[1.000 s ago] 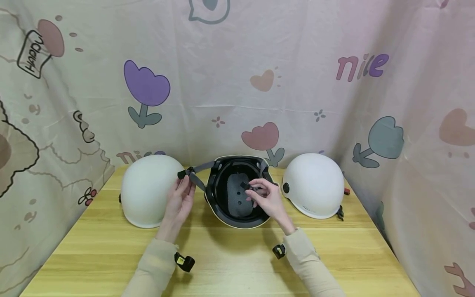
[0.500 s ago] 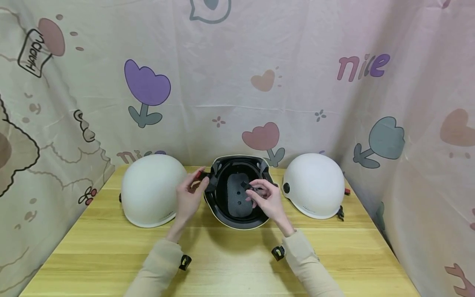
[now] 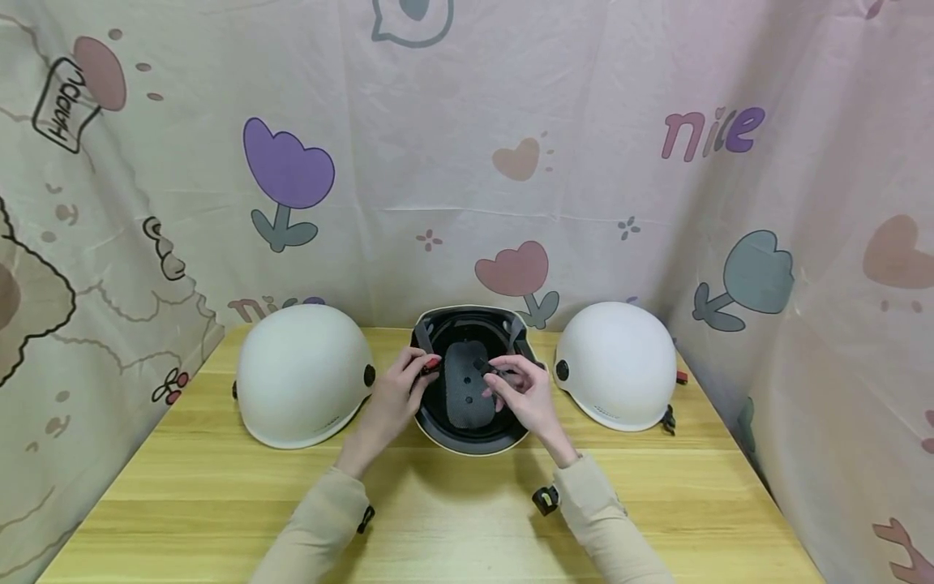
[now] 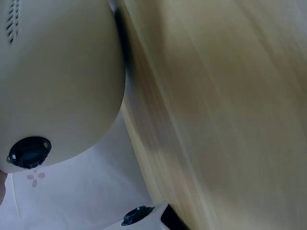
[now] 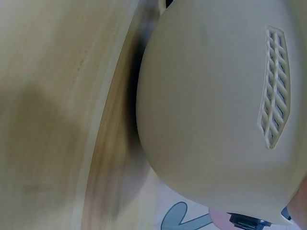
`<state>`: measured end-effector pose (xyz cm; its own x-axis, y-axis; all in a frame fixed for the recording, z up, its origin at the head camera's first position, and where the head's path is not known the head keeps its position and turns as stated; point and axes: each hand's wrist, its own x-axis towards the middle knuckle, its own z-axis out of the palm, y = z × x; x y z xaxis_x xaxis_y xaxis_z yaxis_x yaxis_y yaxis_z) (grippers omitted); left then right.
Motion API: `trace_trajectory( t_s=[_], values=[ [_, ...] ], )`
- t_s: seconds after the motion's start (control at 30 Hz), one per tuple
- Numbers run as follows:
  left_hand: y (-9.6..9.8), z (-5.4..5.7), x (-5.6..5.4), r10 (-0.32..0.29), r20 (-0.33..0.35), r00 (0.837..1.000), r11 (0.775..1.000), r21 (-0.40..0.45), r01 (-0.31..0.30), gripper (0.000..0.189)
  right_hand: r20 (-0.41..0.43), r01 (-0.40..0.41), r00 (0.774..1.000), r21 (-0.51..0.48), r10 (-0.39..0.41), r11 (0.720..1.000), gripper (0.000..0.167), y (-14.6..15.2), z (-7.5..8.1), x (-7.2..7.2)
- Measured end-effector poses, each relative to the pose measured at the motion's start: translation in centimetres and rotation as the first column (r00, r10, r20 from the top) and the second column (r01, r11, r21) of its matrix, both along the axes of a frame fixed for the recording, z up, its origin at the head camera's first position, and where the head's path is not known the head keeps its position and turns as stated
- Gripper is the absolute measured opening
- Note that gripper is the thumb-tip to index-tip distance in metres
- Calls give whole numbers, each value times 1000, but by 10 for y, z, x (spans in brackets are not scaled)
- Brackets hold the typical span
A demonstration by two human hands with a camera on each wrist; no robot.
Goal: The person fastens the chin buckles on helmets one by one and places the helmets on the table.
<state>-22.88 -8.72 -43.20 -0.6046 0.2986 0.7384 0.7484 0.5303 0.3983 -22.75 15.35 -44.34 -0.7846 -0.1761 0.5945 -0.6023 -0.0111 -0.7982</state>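
An upturned helmet [image 3: 473, 445] with a black lining and dark pad [image 3: 467, 401] stands in the middle of the table. My left hand [image 3: 392, 399] pinches a red and black buckle half [image 3: 432, 365] over its left rim, at the end of a grey strap [image 3: 423, 337]. Over the right side of the hollow, my right hand [image 3: 527, 393] pinches a black buckle half [image 3: 483, 367] near the other grey strap [image 3: 515, 331]. A gap separates the two halves. Both wrist views look at the outside of the helmet shell [image 4: 62, 81], with vent slots [image 5: 276, 88] in the right one.
A white helmet [image 3: 302, 377] lies dome up on the left, close to my left forearm. Another white helmet [image 3: 616, 365] lies dome up on the right, with a red buckle [image 3: 682, 377] at its far side. Behind the wooden table [image 3: 452, 527] hangs a patterned cloth [image 3: 409, 138].
My left hand has moved right, bringing the strap from outside the upturned helmet to over its left rim. The red part of the buckle now shows. My right hand has stayed in place.
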Motion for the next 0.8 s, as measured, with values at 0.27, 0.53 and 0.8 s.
trace_trajectory(
  t_s=[0.27, 0.53, 0.8],
  values=[
    [-3, 3, 0, -7, 36, 999, 996, -84, 10, 28, -18, -6, 1000, -11, 6, 1000, 20, 0, -4, -1],
    [1, 10, 1, 29, 121, 992, 985, -170, -8, 37, -24, -8, 1000, -25, 8, 1000, 19, -2, -4, 1],
    [-1, 12, 1, -21, 158, 987, 966, -252, 60, 30, -5, 0, 1000, -18, 0, 1000, 19, -2, -6, 1]
  ],
)
